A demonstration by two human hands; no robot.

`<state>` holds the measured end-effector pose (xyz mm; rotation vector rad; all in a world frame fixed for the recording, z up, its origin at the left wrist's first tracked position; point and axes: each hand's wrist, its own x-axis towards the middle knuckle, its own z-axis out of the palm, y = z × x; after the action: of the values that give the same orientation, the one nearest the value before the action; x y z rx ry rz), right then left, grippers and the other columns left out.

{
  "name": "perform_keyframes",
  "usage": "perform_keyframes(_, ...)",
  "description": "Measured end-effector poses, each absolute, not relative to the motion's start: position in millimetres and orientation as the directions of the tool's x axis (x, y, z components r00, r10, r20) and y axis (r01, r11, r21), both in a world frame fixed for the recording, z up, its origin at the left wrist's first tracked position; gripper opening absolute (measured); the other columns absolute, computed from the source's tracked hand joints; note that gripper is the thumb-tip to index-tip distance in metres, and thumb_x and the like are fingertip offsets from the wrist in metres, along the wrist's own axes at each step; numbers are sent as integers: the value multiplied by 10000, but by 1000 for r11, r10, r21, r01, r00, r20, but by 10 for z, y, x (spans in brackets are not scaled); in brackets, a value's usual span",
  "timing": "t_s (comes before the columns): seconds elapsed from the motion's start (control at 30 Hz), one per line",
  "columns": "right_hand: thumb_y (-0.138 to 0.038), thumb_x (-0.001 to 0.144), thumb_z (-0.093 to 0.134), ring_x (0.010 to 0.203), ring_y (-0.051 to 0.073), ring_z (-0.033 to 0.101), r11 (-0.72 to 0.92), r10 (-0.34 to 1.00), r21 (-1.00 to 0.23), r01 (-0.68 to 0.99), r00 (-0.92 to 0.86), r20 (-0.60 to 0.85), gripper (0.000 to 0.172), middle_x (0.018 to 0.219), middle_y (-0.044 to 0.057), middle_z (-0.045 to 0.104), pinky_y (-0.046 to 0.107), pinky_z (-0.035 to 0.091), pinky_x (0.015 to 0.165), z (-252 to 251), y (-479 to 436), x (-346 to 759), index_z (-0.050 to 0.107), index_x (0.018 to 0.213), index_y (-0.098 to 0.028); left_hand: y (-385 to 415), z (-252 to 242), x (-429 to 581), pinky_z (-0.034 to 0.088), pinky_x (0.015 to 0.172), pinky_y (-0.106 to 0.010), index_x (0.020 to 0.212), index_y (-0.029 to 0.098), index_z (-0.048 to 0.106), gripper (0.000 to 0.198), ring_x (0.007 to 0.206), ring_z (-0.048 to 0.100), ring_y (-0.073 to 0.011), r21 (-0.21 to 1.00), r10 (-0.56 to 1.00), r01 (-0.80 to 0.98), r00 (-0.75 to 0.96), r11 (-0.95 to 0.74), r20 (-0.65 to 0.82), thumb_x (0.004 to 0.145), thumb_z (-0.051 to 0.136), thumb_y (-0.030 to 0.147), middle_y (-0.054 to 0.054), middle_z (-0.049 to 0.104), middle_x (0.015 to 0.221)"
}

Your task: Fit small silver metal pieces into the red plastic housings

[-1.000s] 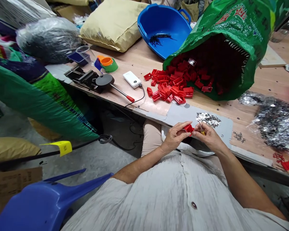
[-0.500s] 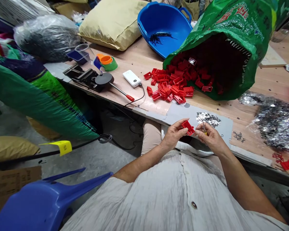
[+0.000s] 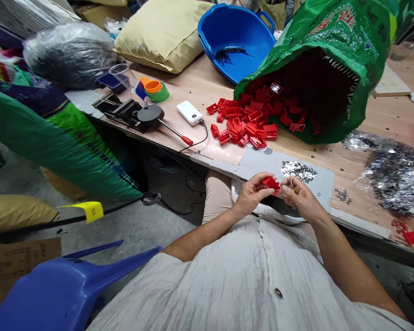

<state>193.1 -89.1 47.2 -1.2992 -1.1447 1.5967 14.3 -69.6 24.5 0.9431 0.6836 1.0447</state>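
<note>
My left hand is closed on a red plastic housing, holding it between thumb and fingers just off the table's front edge. Close on its right, my right hand pinches a small metal-tipped tool with a bit of yellow on it; most of it is hidden by the fingers. Whether the right fingertips touch the housing I cannot tell. Just beyond the hands, a heap of small silvery metal pieces lies on a grey sheet.
More red housings spill from a green sack. Behind are a blue basin and a tan sack. A lever tool and white power bank lie left; a plastic bag of metal pieces lies right.
The red housing has turned a little in my left hand and shifted slightly right. My right hand has rotated slightly, so less of the tool's yellow part shows.
</note>
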Motion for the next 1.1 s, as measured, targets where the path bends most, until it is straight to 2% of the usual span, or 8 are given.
perform_keyframes(0.23, -516, 790, 710, 569, 94, 360, -251, 952, -968, 23, -175, -251, 349, 750, -45, 479, 248, 277, 494, 463, -911, 1956, 538, 918, -241, -689, 253, 141, 499, 952, -315, 1139, 190, 639, 456, 1053, 651, -186, 903, 933, -399, 359, 159, -6, 729, 805, 299, -72, 702, 1114)
perform_keyframes(0.43, -533, 816, 676, 541, 86, 337, -237, 955, -970, 47, -170, -242, 349, 736, -51, 461, 249, 285, 492, 429, -906, 1945, 501, 866, -235, -718, 242, 156, 502, 936, -318, 1150, 182, 633, 453, 1008, 648, -185, 937, 925, -329, 379, 114, 20, 748, 788, 324, -75, 696, 1094)
perform_keyframes(0.67, -497, 847, 646, 644, 123, 448, -120, 986, -976, 184, -95, -139, 292, 790, -25, 514, 268, 395, 592, 336, -896, 1910, 506, 875, -242, -708, 205, 172, 498, 923, -315, 1111, 175, 622, 426, 992, 633, -180, 958, 935, -281, 353, 57, 48, 754, 778, 348, -72, 675, 1072)
perform_keyframes(0.77, -502, 846, 641, 778, 164, 535, -83, 991, -963, 255, -79, -106, 309, 886, 8, 577, 303, 453, 706, 317, -879, 1929, 560, 1002, -247, -632, 196, 150, 495, 910, -301, 1109, 176, 609, 412, 969, 629, -167, 966, 920, -258, 384, 24, 79, 764, 765, 339, -68, 664, 1055)
perform_keyframes(0.9, -476, 927, 512, 904, 219, 576, 22, 999, -879, 477, -41, 3, 378, 1028, 72, 610, 370, 470, 806, 286, -862, 1995, 594, 1220, -251, -434, 162, 64, 480, 911, -284, 1091, 177, 612, 371, 948, 622, -154, 987, 894, -121, 422, -107, 149, 767, 749, 294, -53, 656, 1027)
perform_keyframes(1.0, -424, 962, 441, 861, 233, 586, 112, 994, -771, 627, -71, 87, 375, 957, 90, 612, 387, 470, 787, 273, -871, 2022, 642, 1221, -241, -281, 138, -13, 478, 916, -295, 1096, 178, 624, 348, 948, 625, -160, 977, 867, 36, 469, -209, 168, 775, 723, 269, -53, 661, 1040)
perform_keyframes(1.1, -387, 948, 486, 807, 229, 619, 135, 990, -723, 678, -114, 78, 326, 939, 79, 667, 383, 482, 760, 279, -886, 2008, 661, 1195, -263, -178, 141, -56, 474, 916, -298, 1115, 191, 639, 353, 951, 634, -167, 948, 838, 164, 525, -274, 151, 769, 699, 225, -50, 677, 1064)
